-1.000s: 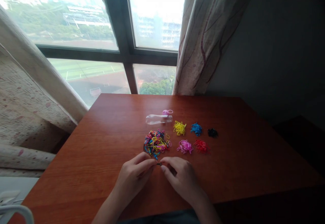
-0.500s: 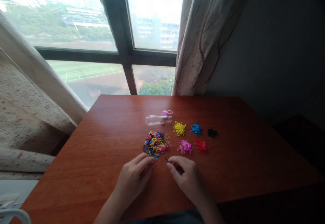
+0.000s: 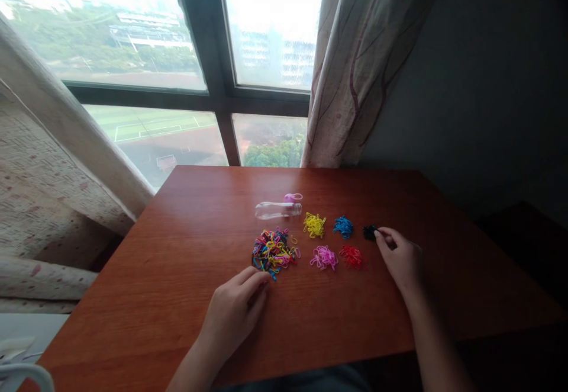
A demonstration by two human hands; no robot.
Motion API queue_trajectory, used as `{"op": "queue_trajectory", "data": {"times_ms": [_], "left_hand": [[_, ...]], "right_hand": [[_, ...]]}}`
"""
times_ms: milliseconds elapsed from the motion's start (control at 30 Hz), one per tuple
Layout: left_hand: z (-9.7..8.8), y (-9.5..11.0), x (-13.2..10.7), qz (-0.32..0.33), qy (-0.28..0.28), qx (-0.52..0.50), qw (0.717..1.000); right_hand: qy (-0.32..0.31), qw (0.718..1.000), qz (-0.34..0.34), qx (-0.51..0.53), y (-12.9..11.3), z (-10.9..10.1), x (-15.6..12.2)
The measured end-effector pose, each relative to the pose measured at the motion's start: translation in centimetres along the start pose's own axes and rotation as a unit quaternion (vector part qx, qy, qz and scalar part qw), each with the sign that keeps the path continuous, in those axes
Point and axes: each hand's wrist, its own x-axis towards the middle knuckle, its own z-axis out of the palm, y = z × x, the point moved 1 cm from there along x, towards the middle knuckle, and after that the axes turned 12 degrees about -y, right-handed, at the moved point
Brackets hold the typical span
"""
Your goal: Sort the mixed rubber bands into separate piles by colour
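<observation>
The right hand (image 3: 402,259) has narrowed fingertips touching the black pile (image 3: 369,233); I cannot tell if it grips a band. The red pile (image 3: 352,256) lies just to its left. The left hand (image 3: 235,312) rests empty and loosely curled on the desk (image 3: 177,262), with the mixed pile (image 3: 273,248) just beyond its fingertips.

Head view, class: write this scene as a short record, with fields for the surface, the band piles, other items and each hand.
Surface: wooden table
Unsorted: mixed pile of many-coloured bands
Sorted: yellow pile, blue pile, black pile, pink pile, red pile, each apart
Other: clear bottle lying on its side, pink cap beside it
Left hand: resting on the table, fingertips at the mixed pile's near edge
Right hand: fingertips at the black pile; any grip unclear
</observation>
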Motion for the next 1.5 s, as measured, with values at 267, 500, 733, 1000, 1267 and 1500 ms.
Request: {"op": "queue_trajectory", "data": {"times_ms": [267, 500, 733, 1000, 1267, 1500], "left_hand": [[0.0, 0.0, 0.1, -0.008, -0.009, 0.000, 1.000], [0.0, 0.1, 0.0, -0.010, -0.006, -0.004, 1.000], [0.3, -0.1, 0.2, -0.038, -0.006, 0.001, 0.999], [0.4, 0.2, 0.5, -0.061, -0.011, 0.025, 0.998], [-0.2, 0.6, 2.5, -0.081, -0.062, 0.055, 0.993], [-0.8, 1.6, 3.7, -0.095, -0.099, 0.118, 0.983]], "right_hand": [[-0.011, 1.000, 0.022, -0.015, 1.0, 0.8, 0.6], [-0.023, 0.999, 0.044, 0.019, 1.3, 0.9, 0.1], [0.015, 0.999, 0.034, 0.036, -0.4, 0.1, -0.9], [-0.019, 0.986, -0.093, 0.135, -7.4, 1.1, -6.3], [-0.152, 0.942, -0.238, 0.179, -13.2, 3.1, -10.3], [-0.168, 0.937, -0.218, 0.215, -13.1, 3.3, -10.2]]}}
